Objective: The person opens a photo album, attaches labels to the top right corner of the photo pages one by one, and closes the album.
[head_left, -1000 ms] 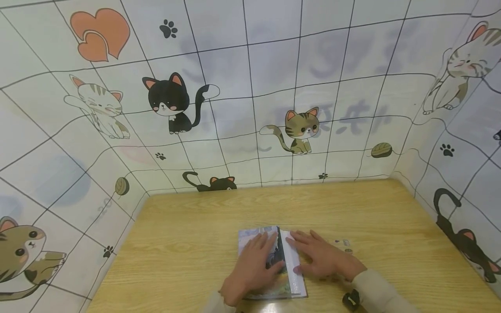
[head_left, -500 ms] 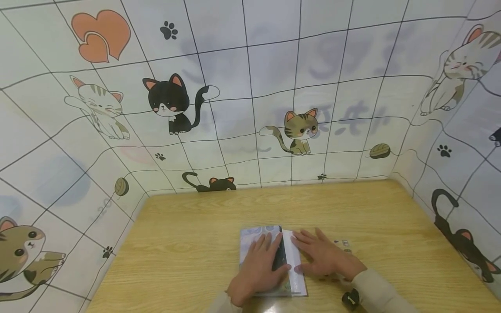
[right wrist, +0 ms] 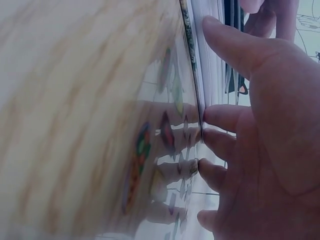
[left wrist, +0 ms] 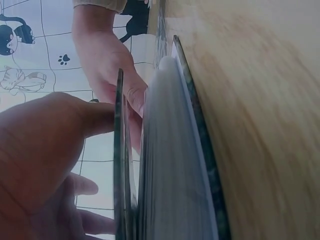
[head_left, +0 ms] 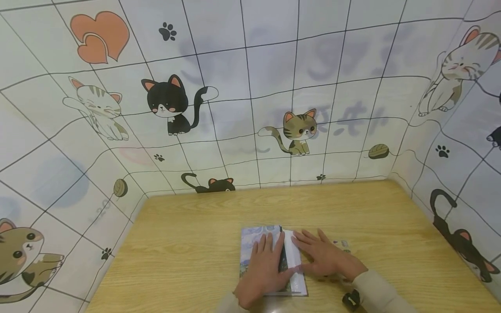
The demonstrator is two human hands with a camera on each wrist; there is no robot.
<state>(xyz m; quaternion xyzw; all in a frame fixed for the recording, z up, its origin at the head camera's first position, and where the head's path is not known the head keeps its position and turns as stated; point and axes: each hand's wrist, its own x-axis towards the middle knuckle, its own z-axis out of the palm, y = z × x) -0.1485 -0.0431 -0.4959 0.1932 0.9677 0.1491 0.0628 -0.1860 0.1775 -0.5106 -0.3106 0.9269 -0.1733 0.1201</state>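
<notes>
A hardcover album [head_left: 250,237] with a painted landscape cover lies on the wooden table, its front cover lifted slightly off the pages in the left wrist view. My left hand [head_left: 263,269] rests on this cover with fingers extended, its thumb stretched right over a white strip [head_left: 291,250] along the album's right side. The right hand [head_left: 322,257] lies at the right edge, fingertips on the white strip. Between the covers shows a thick stack of pale pages [left wrist: 170,150]. In the right wrist view, straight fingers [right wrist: 220,117] touch the page edge by the lower cover.
A clear glossy sheet with small coloured pictures [head_left: 344,244] lies on the table, partly beneath the right hand. Walls with printed cats [head_left: 299,130] enclose the wooden table [head_left: 188,243] at the back and both sides. A dark wrist device [head_left: 351,299] sits at the right sleeve.
My left hand has slid a little to the right across the cover, its thumb now farther over the white strip. The right hand stays almost in place.
</notes>
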